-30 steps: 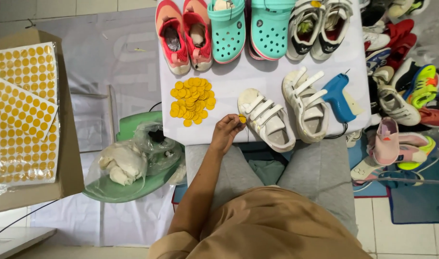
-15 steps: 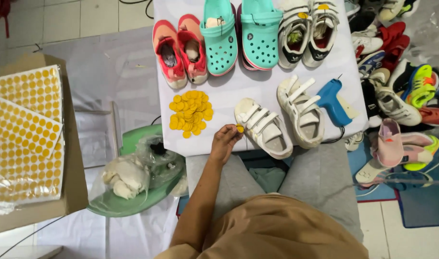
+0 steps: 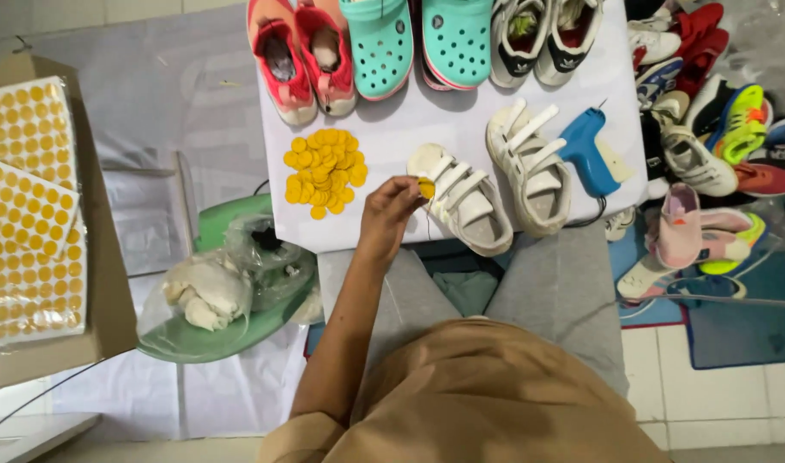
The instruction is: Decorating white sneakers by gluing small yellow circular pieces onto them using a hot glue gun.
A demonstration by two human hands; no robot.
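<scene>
1. The left hand (image 3: 388,210) pinches a small round yellow tag (image 3: 427,188) between fingertips and thumb, at the near edge of the white table (image 3: 410,129).
2. The tag sits just right of the fingers and touches, or all but touches, the heel end of the nearer white strap shoe (image 3: 463,199); whether it truly rests on the shoe cannot be told from this view.
3. That shoe's long axis runs on a slant, heel to the far left, toe to the near right, so its body lies right and nearer from the pinch.
4. Its partner, the second white strap shoe (image 3: 530,167), lies just beyond to the right, with a blue tagging gun (image 3: 585,150) beside it.
5. The pile of yellow tags (image 3: 324,170) lies to the left of the hand, close by but apart.
6. The right hand is nowhere in view; its arm is hidden behind the tan shirt (image 3: 487,394), so the left is the only hand near the shoe.
7. A thin thread seems to hang below the tag, too fine to be sure of.
8. The far row of shoes is cut off by the top edge.
</scene>
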